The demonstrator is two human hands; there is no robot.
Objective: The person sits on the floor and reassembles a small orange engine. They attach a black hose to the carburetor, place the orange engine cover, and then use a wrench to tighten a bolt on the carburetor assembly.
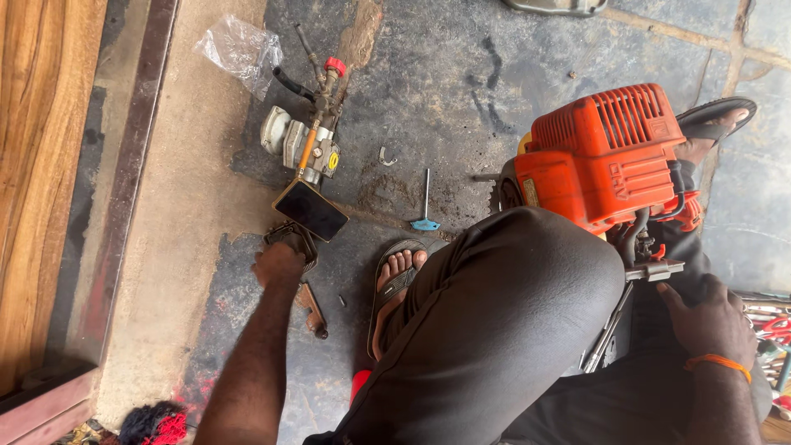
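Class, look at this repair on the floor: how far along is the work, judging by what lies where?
Already off: a carburettor lies on the floor apart from the orange engine, with a T-handle key nearby. In hand: the left hand rests on a dark part beside a phone; the right hand steadies the engine's side. Left: the loose parts are not yet back on.

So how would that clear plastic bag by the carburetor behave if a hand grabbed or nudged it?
The clear plastic bag looks crumpled and thin, so probably floppy and very light. It likely slides or crinkles rather than rolls, and appears empty beside the carburetor.
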